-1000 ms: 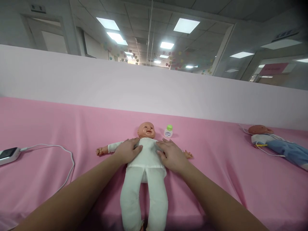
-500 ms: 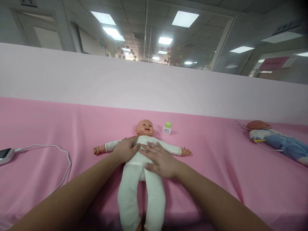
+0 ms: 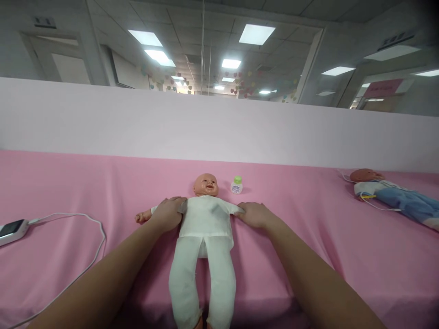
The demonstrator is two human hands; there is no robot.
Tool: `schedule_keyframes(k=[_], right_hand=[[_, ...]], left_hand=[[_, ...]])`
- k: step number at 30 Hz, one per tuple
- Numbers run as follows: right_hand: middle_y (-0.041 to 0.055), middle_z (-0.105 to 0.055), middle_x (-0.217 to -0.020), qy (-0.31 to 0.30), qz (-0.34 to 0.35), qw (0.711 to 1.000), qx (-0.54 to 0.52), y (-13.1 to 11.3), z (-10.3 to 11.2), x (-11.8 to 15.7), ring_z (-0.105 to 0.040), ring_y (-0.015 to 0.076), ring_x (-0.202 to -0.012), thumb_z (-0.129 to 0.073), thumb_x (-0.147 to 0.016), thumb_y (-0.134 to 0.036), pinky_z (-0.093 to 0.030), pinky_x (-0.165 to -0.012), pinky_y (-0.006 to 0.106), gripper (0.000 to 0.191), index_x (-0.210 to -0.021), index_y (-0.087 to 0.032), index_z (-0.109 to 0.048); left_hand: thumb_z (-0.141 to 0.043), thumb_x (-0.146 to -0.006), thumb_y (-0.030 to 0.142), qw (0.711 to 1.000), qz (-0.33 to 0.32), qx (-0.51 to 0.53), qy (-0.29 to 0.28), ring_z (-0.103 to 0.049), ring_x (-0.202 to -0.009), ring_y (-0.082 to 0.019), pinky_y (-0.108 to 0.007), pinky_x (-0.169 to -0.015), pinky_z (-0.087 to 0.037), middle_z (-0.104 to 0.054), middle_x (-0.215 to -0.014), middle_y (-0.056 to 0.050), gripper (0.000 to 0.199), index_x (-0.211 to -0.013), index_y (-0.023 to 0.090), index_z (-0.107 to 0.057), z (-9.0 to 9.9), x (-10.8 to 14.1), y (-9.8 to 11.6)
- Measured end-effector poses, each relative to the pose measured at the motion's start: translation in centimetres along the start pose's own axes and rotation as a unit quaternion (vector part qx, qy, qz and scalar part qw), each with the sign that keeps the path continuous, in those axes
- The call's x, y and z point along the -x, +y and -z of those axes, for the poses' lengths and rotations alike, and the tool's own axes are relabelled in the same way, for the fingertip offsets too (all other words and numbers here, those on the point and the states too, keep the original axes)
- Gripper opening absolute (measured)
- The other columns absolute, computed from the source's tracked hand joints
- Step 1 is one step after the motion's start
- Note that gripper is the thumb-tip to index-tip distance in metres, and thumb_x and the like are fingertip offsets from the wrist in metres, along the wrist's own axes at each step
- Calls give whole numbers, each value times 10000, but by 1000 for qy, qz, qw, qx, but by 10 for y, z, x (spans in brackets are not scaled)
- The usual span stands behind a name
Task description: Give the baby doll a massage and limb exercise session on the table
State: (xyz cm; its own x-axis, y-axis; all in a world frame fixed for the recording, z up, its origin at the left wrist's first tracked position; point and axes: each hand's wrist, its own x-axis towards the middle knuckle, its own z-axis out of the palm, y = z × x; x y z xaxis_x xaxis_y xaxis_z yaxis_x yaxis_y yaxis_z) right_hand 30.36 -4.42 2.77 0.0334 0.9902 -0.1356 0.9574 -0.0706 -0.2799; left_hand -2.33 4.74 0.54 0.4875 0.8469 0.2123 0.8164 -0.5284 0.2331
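Note:
A baby doll [image 3: 206, 217] in a white top and white trousers lies on its back, its head toward the far wall. My left hand [image 3: 168, 214] is closed around the doll's arm on the left side, near the shoulder; the doll's small hand pokes out beyond my wrist. On the right side, my right hand [image 3: 255, 214] grips the other sleeved arm, thumb near the shoulder. The lower part of that arm is hidden under my fingers. Beside the doll's head stands a small clear bottle with a green cap [image 3: 236, 185].
A pink cloth [image 3: 288, 256] covers the table, with a white wall panel [image 3: 219, 130] behind it. To the right lies a second doll in blue [image 3: 401, 201] with thin tubing. A white device [image 3: 13, 232] with a screen and cable [image 3: 99, 224] lies at the left.
Both hands have left the doll's chest and moved outward, one to each arm, where they now grip. The view has shifted slightly.

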Motion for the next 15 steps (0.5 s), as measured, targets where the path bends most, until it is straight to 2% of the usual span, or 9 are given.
schedule_keyframes(k=[2,6,11,15], right_hand=[[131,-733,-1247,-21,2,999,-25,7,5,3,-673,356,-1127,-522,-952,-563,-459,-975,486,459,-1252,-262,-696],[90,-750,-1206,-51,7,997,-56,20,10,5,-697,330,-1055,-641,-878,-494,-497,-851,404,420,-1252,-314,-704],[120,-752,-1122,4,-44,998,-52,29,10,-4,-703,320,-957,-670,-838,-539,-499,-744,377,402,-1117,-256,-727],[91,-749,-1084,26,-72,993,-86,39,13,-8,-699,292,-923,-718,-777,-552,-498,-715,356,390,-1032,-255,-719]], left_hand=[[-504,-787,174,1000,2,-18,5,-582,-1332,-302,-500,-1134,-393,-673,-1404,-64,501,-1229,309,-699,2,-2,-12],[-541,-759,205,997,63,-43,-2,-633,-1221,-337,-537,-1082,-391,-665,-1406,-66,505,-1224,327,-695,1,-6,-35],[-569,-748,255,987,152,-58,-9,-634,-1171,-384,-595,-1059,-375,-699,-1332,-92,418,-1135,307,-719,3,-6,-48],[-557,-792,346,976,211,-49,3,-601,-1214,-416,-609,-1076,-377,-646,-1395,-136,498,-1270,274,-675,7,-6,-54]])
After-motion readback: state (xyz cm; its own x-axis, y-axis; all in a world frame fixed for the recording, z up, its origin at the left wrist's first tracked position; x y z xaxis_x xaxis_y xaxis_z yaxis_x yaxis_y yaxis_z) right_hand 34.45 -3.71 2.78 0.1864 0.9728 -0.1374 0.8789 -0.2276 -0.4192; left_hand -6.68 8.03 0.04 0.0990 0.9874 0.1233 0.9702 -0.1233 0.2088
